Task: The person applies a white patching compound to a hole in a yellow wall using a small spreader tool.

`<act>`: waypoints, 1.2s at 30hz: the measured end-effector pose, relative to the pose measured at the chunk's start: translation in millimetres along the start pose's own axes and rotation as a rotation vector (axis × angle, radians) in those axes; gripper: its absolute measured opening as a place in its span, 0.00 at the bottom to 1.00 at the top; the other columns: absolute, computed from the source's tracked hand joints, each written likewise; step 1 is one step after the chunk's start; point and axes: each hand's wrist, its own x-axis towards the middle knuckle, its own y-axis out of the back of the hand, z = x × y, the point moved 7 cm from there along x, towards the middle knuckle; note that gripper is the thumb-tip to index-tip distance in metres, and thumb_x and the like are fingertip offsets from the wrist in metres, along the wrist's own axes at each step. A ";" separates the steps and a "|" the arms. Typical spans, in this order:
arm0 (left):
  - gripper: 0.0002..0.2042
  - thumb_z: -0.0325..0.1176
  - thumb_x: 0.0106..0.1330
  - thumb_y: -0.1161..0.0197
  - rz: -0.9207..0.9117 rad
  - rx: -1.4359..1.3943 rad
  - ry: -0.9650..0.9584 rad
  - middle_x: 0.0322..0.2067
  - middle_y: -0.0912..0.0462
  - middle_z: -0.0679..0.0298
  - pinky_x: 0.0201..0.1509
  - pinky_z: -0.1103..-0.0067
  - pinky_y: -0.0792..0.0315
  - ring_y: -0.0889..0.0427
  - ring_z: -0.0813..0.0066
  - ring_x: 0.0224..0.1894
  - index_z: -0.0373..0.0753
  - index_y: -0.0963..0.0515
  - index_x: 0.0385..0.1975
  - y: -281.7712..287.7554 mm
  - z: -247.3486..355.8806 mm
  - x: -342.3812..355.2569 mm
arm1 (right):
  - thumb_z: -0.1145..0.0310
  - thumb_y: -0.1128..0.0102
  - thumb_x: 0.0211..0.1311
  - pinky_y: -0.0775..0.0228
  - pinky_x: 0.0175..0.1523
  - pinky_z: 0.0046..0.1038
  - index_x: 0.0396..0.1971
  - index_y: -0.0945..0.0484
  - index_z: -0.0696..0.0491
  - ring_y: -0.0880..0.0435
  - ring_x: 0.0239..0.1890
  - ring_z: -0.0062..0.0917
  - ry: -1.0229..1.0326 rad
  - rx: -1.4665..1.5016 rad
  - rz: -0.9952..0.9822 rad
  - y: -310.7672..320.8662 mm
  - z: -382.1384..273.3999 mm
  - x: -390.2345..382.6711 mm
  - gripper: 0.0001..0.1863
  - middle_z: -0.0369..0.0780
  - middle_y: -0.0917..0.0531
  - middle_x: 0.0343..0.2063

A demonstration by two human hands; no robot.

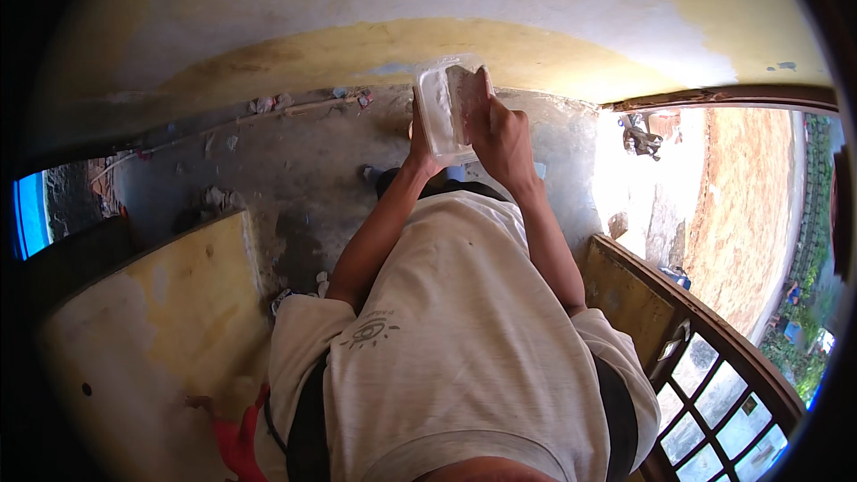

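In front of my chest is a clear rectangular plastic container [425, 111], tilted up, with a whitish substance smeared inside it. My left hand [421, 148] is closed around its lower left side. At its right side is my right hand [505, 145], fingers closed on a flat brownish piece [466, 100] that lies across the container's opening. What kind of piece this is cannot be made out, and part of it is behind my fingers.
A patchy yellow and grey wall [357, 9] rises ahead, with scraps along its foot on the stained concrete floor [295, 161]. A low yellow partition [170, 295] stands left, near a person's red sleeve [237, 446]. To the right are a doorway and a paned door [714, 393].
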 end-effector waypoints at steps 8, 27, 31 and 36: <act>0.29 0.60 0.78 0.64 0.008 -0.014 0.012 0.62 0.24 0.67 0.69 0.65 0.31 0.24 0.67 0.63 0.49 0.33 0.68 11.5 2.3 5.3 | 0.70 0.44 0.64 0.26 0.27 0.49 0.28 0.24 0.61 0.19 0.20 0.54 0.088 -0.075 -0.005 -4.8 -13.2 8.8 0.09 0.56 0.22 0.15; 0.32 0.64 0.77 0.67 0.031 0.033 -0.062 0.66 0.29 0.66 0.71 0.59 0.34 0.28 0.63 0.67 0.52 0.37 0.71 5.7 15.0 11.8 | 0.67 0.41 0.64 0.24 0.29 0.49 0.28 0.20 0.61 0.17 0.21 0.53 0.080 -0.025 0.028 -6.2 -5.4 20.2 0.12 0.57 0.20 0.17; 0.34 0.68 0.75 0.68 0.043 -0.007 0.017 0.66 0.28 0.67 0.69 0.58 0.33 0.28 0.65 0.67 0.53 0.36 0.70 12.0 2.1 16.3 | 0.69 0.43 0.64 0.23 0.29 0.47 0.49 0.21 0.61 0.17 0.22 0.51 0.121 -0.188 -0.069 -6.9 -7.6 24.8 0.16 0.53 0.18 0.21; 0.34 0.68 0.75 0.67 0.061 -0.005 0.013 0.61 0.24 0.67 0.64 0.64 0.28 0.24 0.68 0.62 0.51 0.33 0.67 0.3 1.9 16.2 | 0.71 0.45 0.65 0.23 0.28 0.44 0.68 0.33 0.56 0.17 0.23 0.48 0.144 -0.258 -0.086 -7.6 -2.9 25.8 0.30 0.48 0.17 0.25</act>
